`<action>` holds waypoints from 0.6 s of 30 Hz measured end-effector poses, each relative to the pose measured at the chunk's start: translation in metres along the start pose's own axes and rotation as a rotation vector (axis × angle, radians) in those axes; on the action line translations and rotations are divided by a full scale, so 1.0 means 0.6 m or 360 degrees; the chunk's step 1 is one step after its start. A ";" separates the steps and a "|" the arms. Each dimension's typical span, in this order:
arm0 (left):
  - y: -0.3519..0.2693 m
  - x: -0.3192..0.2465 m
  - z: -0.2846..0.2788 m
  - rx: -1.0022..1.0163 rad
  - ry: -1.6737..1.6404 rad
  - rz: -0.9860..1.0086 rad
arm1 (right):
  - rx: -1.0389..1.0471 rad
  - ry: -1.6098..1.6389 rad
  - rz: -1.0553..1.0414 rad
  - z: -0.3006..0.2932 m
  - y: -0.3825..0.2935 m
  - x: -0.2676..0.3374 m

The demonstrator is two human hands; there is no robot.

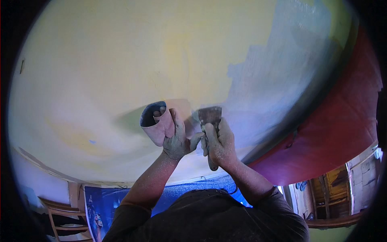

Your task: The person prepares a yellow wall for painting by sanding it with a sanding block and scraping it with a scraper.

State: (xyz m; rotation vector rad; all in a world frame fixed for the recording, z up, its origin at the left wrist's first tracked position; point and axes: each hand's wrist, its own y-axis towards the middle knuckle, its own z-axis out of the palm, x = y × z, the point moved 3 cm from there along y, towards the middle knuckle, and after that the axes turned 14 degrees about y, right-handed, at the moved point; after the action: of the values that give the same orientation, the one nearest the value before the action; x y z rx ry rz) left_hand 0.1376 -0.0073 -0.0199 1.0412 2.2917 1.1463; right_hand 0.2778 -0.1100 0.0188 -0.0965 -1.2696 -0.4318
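My left hand (177, 143) has its fingers around a curled sheet of sandpaper (155, 131), pinkish outside and dark inside. Two fingertips show within the curl, while another finger lies outside it. Close beside it, my right hand (222, 143) grips a putty knife (210, 115) with a worn, stained blade pointing away from me. My left thumb reaches to the knife or the right hand; whether it touches is hard to tell. Pale dust coats both hands and forearms. Before them spreads a painted surface (121, 66), wall or ceiling, cream with yellowish patches.
Blue-grey paint patches (254, 75) cover the surface's right part. Beyond a dark edge, a red surface (329, 115) curves down the right side. Low in view are a blue printed banner (108, 199), a wooden rack (65, 213) at left and a wood-framed opening (331, 193) at right.
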 end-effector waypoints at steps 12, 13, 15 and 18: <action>0.001 0.002 0.001 -0.0210 0.0296 0.0094 | -0.0025 0.0014 -0.0063 0.011 0.008 0.009; 0.000 0.003 0.001 -0.0145 0.0215 0.0052 | -0.0029 0.0023 -0.0081 0.012 0.008 0.007; -0.001 0.005 0.003 -0.0088 0.0135 0.0006 | -0.0025 0.0028 -0.0103 0.009 0.006 -0.001; -0.009 0.003 0.024 0.0048 -0.0143 -0.0068 | -0.0041 0.0055 0.0085 -0.002 -0.005 -0.027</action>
State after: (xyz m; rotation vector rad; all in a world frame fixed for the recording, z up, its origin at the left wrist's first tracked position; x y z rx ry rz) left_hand 0.1424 -0.0005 -0.0329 1.0282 2.2562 1.0303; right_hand 0.2742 -0.1089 0.0029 -0.1441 -1.2248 -0.4024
